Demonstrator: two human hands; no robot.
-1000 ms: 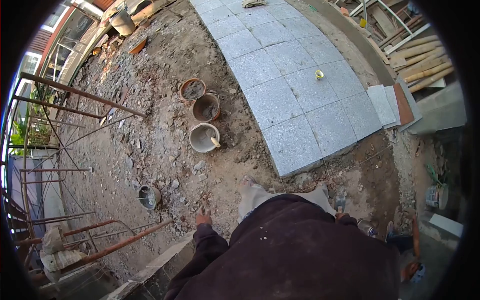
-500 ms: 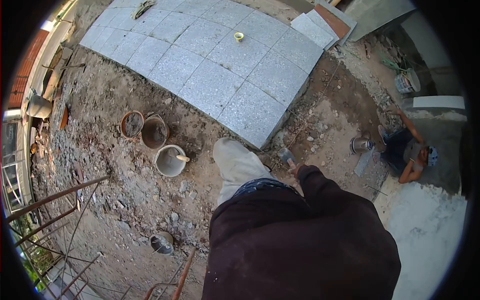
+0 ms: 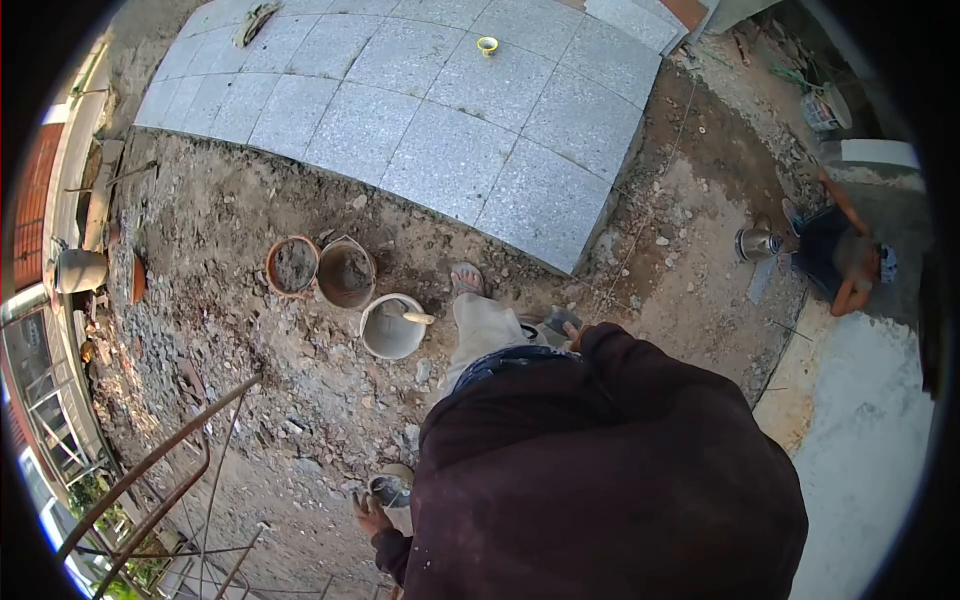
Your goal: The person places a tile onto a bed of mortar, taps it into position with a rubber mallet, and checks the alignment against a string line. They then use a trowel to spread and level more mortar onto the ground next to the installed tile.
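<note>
Our right hand (image 3: 574, 335) is closed around a grey tool (image 3: 560, 320) just past the dark sleeve, over the dirt beside our sandalled foot (image 3: 467, 280). Our left hand (image 3: 368, 516) hangs low beside a small tin (image 3: 390, 490) on the rubble, and we cannot tell whether its fingers are curled or touch the tin. Three buckets (image 3: 346, 272) stand near the foot before the granite paving (image 3: 440, 150), and another person (image 3: 840, 262) sits well apart by a metal pot (image 3: 755, 243).

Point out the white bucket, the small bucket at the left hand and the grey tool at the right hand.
white bucket (image 3: 385, 338), head view, inner wall.
small bucket (image 3: 390, 491), head view, its inside.
grey tool (image 3: 562, 320), head view, its head.
</note>
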